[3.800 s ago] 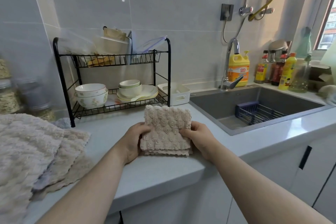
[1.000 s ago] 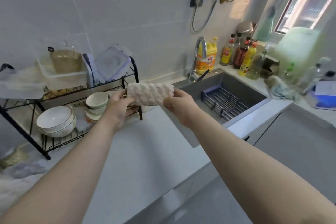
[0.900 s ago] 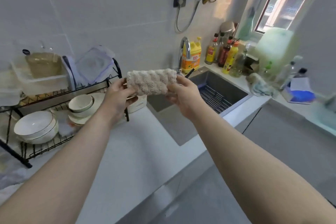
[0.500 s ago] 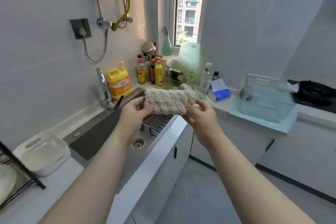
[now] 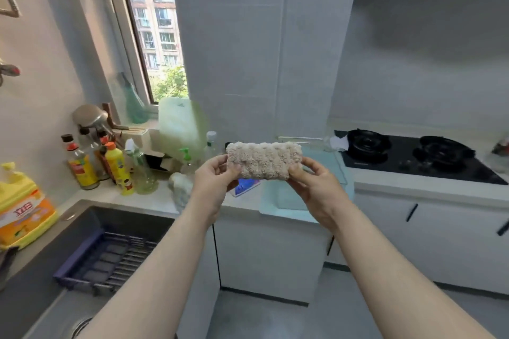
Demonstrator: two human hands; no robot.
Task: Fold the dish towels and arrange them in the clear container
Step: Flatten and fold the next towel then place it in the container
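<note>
Beige and nubby, the towel (image 5: 264, 160) is folded into a thick, narrow block. I hold it in mid-air: my left hand (image 5: 213, 181) pinches its left end and my right hand (image 5: 316, 187) pinches its right end. From here it hangs in front of the container (image 5: 334, 163), which stands on the counter (image 5: 413, 187) beside the stove (image 5: 407, 157). The sink (image 5: 41, 270) and window (image 5: 154, 36) lie to the left. Half a second ago the container was well off to the right; my grip is unchanged.
</note>
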